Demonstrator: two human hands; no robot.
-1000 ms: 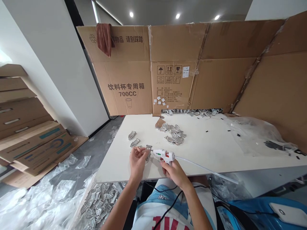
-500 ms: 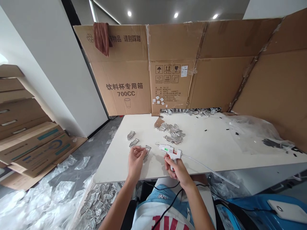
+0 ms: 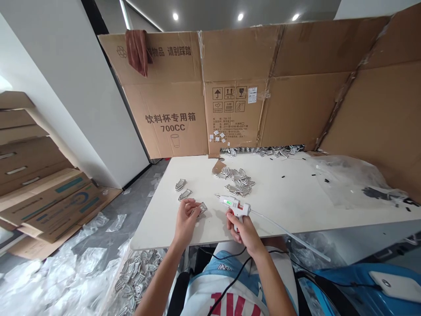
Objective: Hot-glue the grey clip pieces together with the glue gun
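Observation:
Near the front edge of the white table (image 3: 283, 215), my left hand (image 3: 187, 219) pinches a small silver metal buckle-like piece (image 3: 203, 208), partly hidden by the fingers. My right hand (image 3: 241, 228) is wrapped round the handle of a white hot glue gun (image 3: 232, 203). Its nozzle points left, a little apart from the piece. A long clear glue stick (image 3: 289, 234) sticks out of the gun's back. Two similar metal pieces (image 3: 185, 194) lie just beyond my left hand. Farther off is a pile of the same pieces (image 3: 238, 181).
Cardboard panels (image 3: 237, 57) wall off the table's back and right, with more metal pieces (image 3: 263, 151) beneath. A clear plastic bag (image 3: 351, 180) and small black bits lie at right. A box of metal pieces (image 3: 136, 274) stands below left. A black cord (image 3: 226, 287) crosses my lap.
The metal piece in my left hand has tilted from nearly upright to a flatter angle. The glue gun stays in my right hand, almost still. The view has shifted slightly.

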